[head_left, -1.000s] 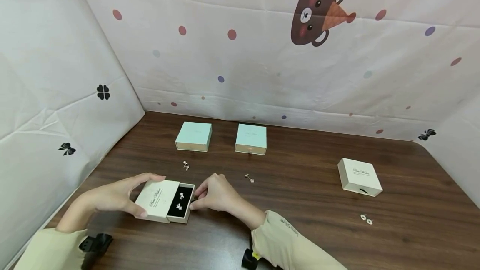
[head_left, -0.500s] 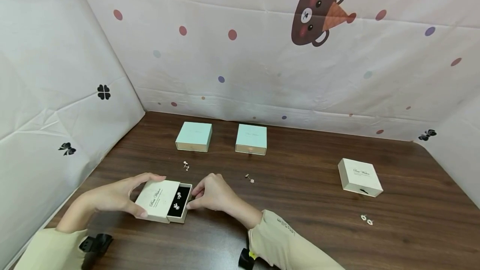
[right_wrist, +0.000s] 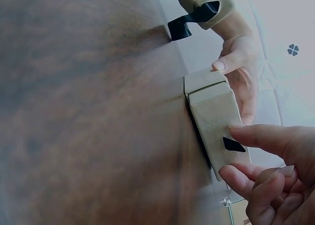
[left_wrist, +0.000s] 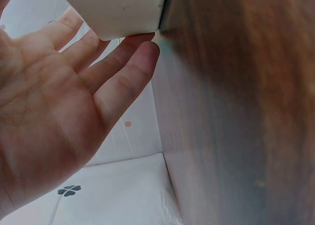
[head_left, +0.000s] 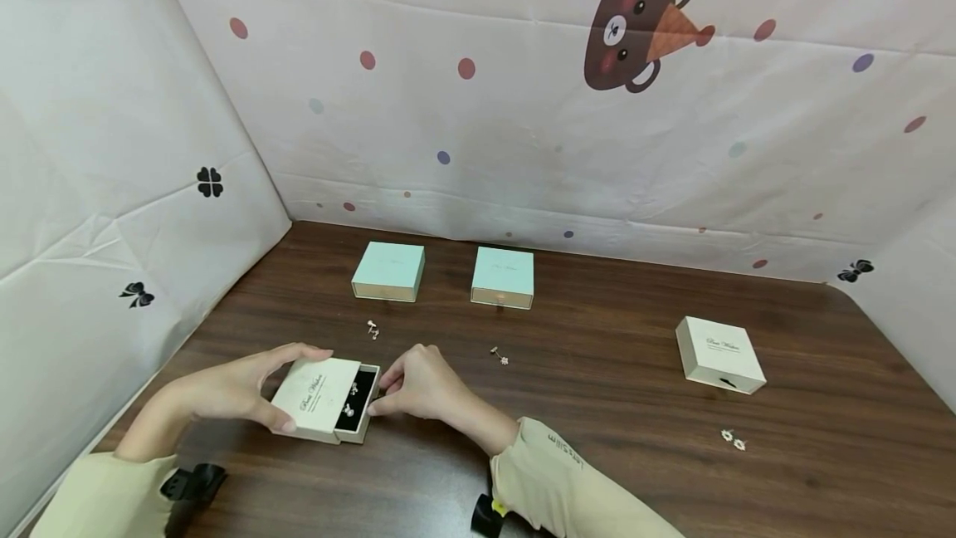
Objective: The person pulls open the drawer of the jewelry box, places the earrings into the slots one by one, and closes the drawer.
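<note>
Left hand (head_left: 224, 388) spanning wide, gripping white box (head_left: 317, 397) near the table's (head_left: 612, 438) left edge, right hand (head_left: 426, 384) pressing its part-extended drawer (head_left: 353, 437), thumb and fingertip (right_wrist: 230, 176) narrowly parted, earrings (head_left: 348, 410) lying inside, two mint boxes (head_left: 389, 266) standing by the far edge

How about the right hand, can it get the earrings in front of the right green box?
Probably yes: the right hand is near the earrings, and nothing seems to block the way. It would need to leave the drawer first.
</note>
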`<state>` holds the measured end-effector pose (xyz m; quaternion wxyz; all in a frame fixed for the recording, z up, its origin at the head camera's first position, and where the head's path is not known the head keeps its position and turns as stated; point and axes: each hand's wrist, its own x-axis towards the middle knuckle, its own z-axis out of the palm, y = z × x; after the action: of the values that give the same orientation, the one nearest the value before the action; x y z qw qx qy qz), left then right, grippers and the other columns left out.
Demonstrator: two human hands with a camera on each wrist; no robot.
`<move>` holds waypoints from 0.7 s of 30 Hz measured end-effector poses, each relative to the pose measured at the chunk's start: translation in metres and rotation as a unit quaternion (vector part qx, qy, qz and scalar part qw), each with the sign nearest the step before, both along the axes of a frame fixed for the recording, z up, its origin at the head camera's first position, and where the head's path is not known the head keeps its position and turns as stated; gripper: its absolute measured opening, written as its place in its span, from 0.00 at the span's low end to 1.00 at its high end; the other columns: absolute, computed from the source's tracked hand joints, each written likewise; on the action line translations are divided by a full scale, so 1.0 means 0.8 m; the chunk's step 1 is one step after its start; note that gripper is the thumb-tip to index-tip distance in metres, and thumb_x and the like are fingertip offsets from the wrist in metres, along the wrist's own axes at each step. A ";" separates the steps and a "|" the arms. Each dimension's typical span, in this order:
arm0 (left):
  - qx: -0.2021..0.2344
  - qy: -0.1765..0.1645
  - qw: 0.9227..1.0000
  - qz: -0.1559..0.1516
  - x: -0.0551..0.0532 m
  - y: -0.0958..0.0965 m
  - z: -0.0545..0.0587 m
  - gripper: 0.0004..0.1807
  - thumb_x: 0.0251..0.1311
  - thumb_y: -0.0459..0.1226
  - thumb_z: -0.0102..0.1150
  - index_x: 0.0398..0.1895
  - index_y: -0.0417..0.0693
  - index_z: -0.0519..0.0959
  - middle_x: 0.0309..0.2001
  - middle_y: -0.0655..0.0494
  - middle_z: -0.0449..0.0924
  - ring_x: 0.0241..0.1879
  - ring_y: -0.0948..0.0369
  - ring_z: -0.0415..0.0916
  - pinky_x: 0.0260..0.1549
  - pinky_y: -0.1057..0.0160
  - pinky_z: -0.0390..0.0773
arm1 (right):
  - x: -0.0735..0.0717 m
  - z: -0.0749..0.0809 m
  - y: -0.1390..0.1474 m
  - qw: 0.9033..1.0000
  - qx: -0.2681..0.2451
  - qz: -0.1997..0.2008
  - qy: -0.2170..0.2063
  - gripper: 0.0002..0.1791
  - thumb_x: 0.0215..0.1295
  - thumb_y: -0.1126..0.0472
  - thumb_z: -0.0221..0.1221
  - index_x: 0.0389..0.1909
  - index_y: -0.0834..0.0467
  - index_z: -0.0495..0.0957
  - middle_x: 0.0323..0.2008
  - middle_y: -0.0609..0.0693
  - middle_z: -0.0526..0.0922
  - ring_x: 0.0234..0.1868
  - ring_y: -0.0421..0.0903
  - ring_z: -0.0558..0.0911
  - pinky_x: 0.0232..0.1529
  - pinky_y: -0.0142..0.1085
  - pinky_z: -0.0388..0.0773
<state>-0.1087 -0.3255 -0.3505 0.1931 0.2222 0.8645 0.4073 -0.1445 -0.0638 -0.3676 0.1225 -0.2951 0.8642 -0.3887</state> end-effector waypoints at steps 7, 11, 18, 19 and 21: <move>0.017 -0.015 1.000 -0.003 0.000 -0.001 0.000 0.45 0.39 0.37 0.71 0.64 0.42 0.60 0.62 0.36 0.57 0.53 0.47 0.62 0.43 0.64 0.68 | -0.001 -0.002 -0.004 1.000 0.001 -0.001 0.009 0.13 0.38 0.58 0.73 0.26 0.60 0.85 0.19 0.44 0.83 0.18 0.27 0.74 0.22 0.20 0.70; 0.024 -0.014 1.000 -0.006 0.000 -0.001 0.000 0.44 0.40 0.36 0.71 0.64 0.42 0.60 0.62 0.36 0.57 0.52 0.53 0.63 0.42 0.66 0.68 | -0.001 -0.003 -0.006 1.000 0.004 0.002 0.016 0.13 0.39 0.58 0.73 0.26 0.60 0.85 0.19 0.43 0.83 0.18 0.26 0.73 0.21 0.20 0.70; 0.022 -0.004 1.000 -0.007 0.001 -0.001 -0.001 0.43 0.40 0.37 0.71 0.63 0.43 0.61 0.62 0.37 0.58 0.51 0.75 0.60 0.44 0.67 0.67 | -0.001 -0.003 -0.010 1.000 0.004 0.011 0.021 0.13 0.40 0.58 0.72 0.28 0.60 0.85 0.19 0.43 0.83 0.18 0.26 0.73 0.21 0.20 0.70; 0.023 -0.004 1.000 -0.007 0.001 -0.001 -0.001 0.43 0.40 0.37 0.71 0.63 0.44 0.61 0.62 0.37 0.58 0.51 0.75 0.60 0.44 0.67 0.67 | -0.001 -0.003 -0.010 1.000 0.003 0.011 0.019 0.13 0.40 0.58 0.72 0.28 0.60 0.85 0.19 0.43 0.83 0.18 0.26 0.73 0.21 0.20 0.70; 0.022 -0.005 1.000 -0.006 0.001 -0.001 -0.001 0.43 0.40 0.37 0.71 0.63 0.44 0.62 0.62 0.37 0.58 0.51 0.74 0.61 0.43 0.67 0.67 | -0.001 -0.002 -0.012 1.000 0.002 0.012 0.018 0.13 0.40 0.58 0.72 0.28 0.60 0.85 0.19 0.43 0.83 0.18 0.26 0.73 0.21 0.20 0.70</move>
<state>-0.1081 -0.3261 -0.3513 0.1948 0.2295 0.8531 0.4261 -0.1455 -0.0733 -0.3694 0.1122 -0.3116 0.8637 -0.3799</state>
